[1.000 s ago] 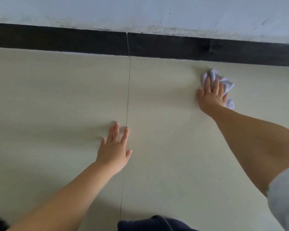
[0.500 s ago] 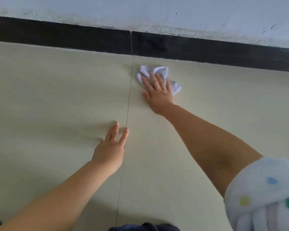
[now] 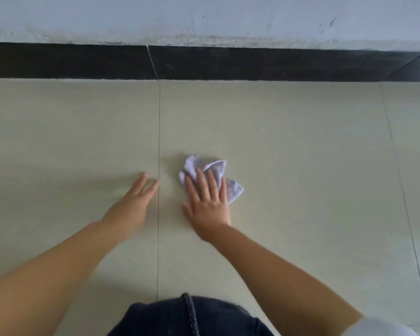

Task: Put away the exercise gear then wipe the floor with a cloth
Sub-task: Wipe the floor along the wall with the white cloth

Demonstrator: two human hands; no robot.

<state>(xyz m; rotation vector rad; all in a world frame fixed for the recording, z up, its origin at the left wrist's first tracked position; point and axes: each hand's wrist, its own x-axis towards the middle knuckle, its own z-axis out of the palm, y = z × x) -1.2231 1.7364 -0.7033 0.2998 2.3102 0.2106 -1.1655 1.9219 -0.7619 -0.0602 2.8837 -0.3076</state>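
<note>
Head view: right hand [image 3: 207, 204] flat, fingers spread, pressing crumpled white cloth [image 3: 218, 174] onto pale beige tiled floor [image 3: 301, 166], just right of grout line [image 3: 159, 132]. Left hand [image 3: 134, 202] flat on floor, fingers together, holding nothing.

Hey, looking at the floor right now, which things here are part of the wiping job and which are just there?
Part of the job:
- white cloth, bunched under the right hand
- beige floor tiles being wiped
- left hand, flat on the tile as a brace

Just there:
- black skirting strip along the wall
- pale wall above it
- dark trouser knee at the bottom edge

No exercise gear is in view.
</note>
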